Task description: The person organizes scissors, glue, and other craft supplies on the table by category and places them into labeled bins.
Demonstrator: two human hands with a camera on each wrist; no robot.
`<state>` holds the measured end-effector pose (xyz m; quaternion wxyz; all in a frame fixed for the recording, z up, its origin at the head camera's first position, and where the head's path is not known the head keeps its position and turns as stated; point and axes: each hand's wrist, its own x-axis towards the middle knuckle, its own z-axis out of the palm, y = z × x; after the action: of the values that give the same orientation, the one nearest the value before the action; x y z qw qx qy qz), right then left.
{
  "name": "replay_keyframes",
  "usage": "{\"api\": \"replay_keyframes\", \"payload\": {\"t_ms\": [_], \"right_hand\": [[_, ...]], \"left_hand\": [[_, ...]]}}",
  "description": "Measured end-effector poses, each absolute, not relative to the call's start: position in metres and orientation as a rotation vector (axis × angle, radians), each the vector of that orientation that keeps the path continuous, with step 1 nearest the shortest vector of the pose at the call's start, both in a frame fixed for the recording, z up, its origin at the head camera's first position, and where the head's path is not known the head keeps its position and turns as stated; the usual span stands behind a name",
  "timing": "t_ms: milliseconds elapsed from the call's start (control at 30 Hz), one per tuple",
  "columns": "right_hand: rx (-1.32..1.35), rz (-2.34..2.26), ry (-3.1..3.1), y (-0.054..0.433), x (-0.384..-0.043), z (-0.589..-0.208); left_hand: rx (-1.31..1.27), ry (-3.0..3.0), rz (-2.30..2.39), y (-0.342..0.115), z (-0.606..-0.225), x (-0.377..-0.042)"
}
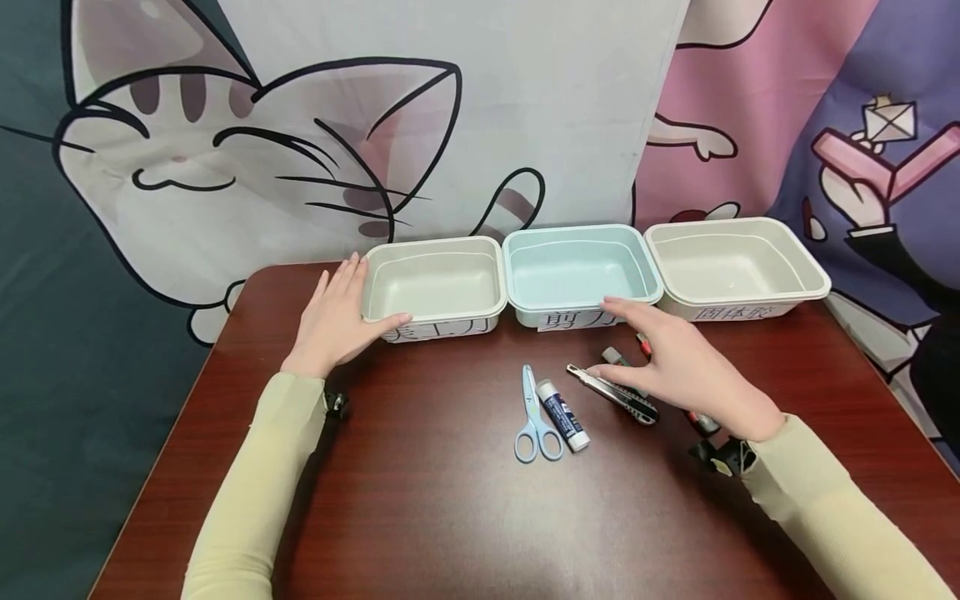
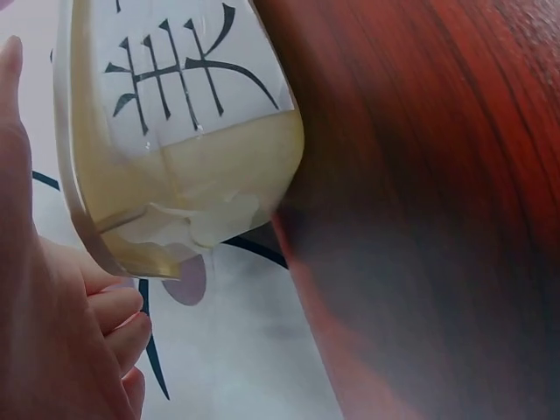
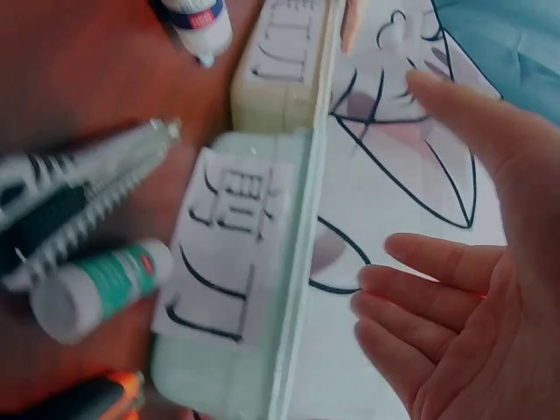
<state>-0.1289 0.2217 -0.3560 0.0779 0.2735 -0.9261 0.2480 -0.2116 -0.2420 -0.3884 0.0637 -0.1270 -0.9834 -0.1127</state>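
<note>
My left hand (image 1: pixel 333 321) lies at the left end of a pale grey-green plastic bin (image 1: pixel 435 283), fingers straight along its side and thumb over the front rim. In the head view, my right hand (image 1: pixel 678 358) hovers with spread fingers before the light blue bin (image 1: pixel 577 271) and holds nothing; whether a fingertip touches the rim I cannot tell. Beneath and beside it lie a black-and-silver utility knife (image 1: pixel 615 396), a green-labelled glue stick (image 3: pixel 109 289) and a red-and-black item (image 1: pixel 702 422), partly hidden. Light blue scissors (image 1: pixel 533 421) lie beside a blue-labelled glue stick (image 1: pixel 562 417).
A second pale bin (image 1: pixel 738 262) stands at the right end of the row. Handwritten paper labels (image 2: pixel 188 74) mark the bin fronts. The bins line the back of the brown wooden table (image 1: pixel 450 517), against a printed cartoon cloth (image 1: pixel 570 108).
</note>
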Motion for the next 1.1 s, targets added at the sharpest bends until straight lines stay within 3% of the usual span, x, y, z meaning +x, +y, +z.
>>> {"api": "replay_keyframes", "payload": {"t_ms": [400,1100], "right_hand": [[0.79,0.719,-2.908,0.211,-0.115,-0.387],[0.767,0.543,-2.981,0.213,-0.106,-0.402]], "left_hand": [[-0.38,-2.992,-0.353,-0.245,-0.399,-0.214],[-0.394,-3.011,-0.348,-0.244,-0.398,-0.213]]}}
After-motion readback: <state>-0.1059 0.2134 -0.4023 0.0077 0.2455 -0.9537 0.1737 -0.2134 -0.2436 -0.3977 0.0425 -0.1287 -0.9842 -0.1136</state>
